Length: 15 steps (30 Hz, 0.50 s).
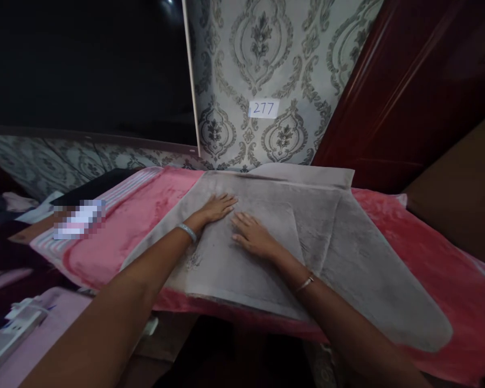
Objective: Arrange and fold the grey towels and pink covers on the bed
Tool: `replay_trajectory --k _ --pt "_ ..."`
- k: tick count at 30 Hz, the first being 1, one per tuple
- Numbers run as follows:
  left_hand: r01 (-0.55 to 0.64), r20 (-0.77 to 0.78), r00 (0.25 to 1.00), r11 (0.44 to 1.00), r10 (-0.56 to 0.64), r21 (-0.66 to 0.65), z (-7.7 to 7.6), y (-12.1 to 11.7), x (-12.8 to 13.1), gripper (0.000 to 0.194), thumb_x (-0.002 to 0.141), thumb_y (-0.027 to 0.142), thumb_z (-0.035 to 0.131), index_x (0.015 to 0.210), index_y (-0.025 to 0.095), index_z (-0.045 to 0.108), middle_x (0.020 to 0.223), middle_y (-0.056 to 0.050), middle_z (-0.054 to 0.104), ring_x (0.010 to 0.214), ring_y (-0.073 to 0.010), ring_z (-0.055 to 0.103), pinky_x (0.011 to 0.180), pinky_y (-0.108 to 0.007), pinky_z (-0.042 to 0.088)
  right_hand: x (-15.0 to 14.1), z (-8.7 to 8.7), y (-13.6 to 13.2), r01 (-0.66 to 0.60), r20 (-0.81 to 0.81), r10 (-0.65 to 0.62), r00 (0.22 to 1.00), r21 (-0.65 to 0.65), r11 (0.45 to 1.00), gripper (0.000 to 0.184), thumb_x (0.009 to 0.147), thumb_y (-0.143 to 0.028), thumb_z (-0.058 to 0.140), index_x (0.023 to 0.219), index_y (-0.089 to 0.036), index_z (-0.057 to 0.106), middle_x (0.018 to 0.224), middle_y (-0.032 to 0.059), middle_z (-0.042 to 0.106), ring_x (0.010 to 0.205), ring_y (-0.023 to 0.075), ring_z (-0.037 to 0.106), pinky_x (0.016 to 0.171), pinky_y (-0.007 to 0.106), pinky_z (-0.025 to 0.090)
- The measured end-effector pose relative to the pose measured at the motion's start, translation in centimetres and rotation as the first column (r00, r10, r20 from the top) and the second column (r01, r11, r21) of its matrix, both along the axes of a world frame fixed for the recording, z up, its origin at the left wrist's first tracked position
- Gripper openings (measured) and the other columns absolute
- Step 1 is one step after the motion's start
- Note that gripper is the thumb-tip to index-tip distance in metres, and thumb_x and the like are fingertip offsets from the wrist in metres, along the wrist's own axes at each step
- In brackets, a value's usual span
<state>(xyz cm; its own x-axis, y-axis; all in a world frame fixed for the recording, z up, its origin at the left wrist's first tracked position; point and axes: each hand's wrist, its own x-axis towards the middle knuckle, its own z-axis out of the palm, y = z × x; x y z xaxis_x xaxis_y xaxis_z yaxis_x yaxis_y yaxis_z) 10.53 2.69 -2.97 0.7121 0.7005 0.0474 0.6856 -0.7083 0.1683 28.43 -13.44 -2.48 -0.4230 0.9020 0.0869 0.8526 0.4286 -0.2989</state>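
A grey plush cloth [347, 264] lies spread over a pink-red blanket [121, 231], partly folded, with a smaller layer on top near its middle. My left hand [217, 208] rests flat on the grey cloth, fingers stretched to the right, a bracelet at the wrist. Just to its right, my right hand [253, 234] is also laid on the cloth, palm down with the fingers spread. Neither hand grips anything. At the far side, a paler edge [311, 175] of the cloth is turned up.
Behind the table is a patterned wall with a paper label [263, 108] reading 277. A large dark screen [84, 70] hangs at upper left, and a dark red wooden panel [372, 91] stands at right. A white power strip [18, 326] lies at lower left.
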Motion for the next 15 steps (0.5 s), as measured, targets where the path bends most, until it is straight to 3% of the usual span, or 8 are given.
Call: replay_trajectory --k 2,5,9,15 --pt "-0.03 0.038 0.999 0.999 0.032 -0.033 -1.0 -0.2 -0.1 0.059 0.105 0.045 0.022 0.161 0.029 0.032 0.17 -0.005 0.025 0.158 -0.025 0.017 0.126 -0.055 0.015 -0.6 -0.6 0.6 0.0 0.069 0.002 0.998 -0.028 1.0 0.066 0.103 -0.05 0.048 0.16 -0.02 0.035 0.169 0.0115 0.02 0.157 0.0337 0.011 0.126 0.06 0.012" --pt "-0.042 0.087 0.995 0.998 0.046 -0.043 -2.1 -0.4 0.0 0.058 0.105 0.045 0.021 0.16 0.03 0.033 0.17 -0.003 0.027 0.158 -0.0239 0.018 0.126 -0.053 0.015 -0.9 -1.3 -1.3 -0.118 0.071 0.123 0.99 -0.069 0.991 0.065 0.103 -0.055 0.045 0.161 -0.028 0.032 0.17 0.0058 0.02 0.158 0.0338 0.007 0.125 0.064 0.008" --pt "-0.033 0.128 0.991 0.998 0.039 -0.047 -2.4 -0.3 0.0 0.059 0.105 0.046 0.021 0.16 0.03 0.034 0.17 -0.003 0.027 0.158 -0.0243 0.018 0.126 -0.054 0.014 -1.5 -1.3 -6.6 -0.287 -0.035 0.285 0.958 -0.088 0.954 0.067 0.1 -0.06 0.049 0.16 -0.036 0.032 0.17 -0.0006 0.02 0.158 0.0299 0.007 0.127 0.06 0.007" --pt "-0.051 0.145 0.988 0.999 0.051 -0.003 -2.5 -0.8 0.1 0.056 0.105 0.045 0.023 0.159 0.032 0.037 0.169 -0.002 0.03 0.157 -0.0261 0.019 0.125 -0.055 0.017 -2.9 -1.6 -14.7 -0.352 -0.178 0.323 0.93 -0.168 0.921 0.071 0.093 -0.056 0.065 0.157 -0.039 0.04 0.169 -0.0026 0.023 0.158 0.0284 0.006 0.128 0.058 0.003"
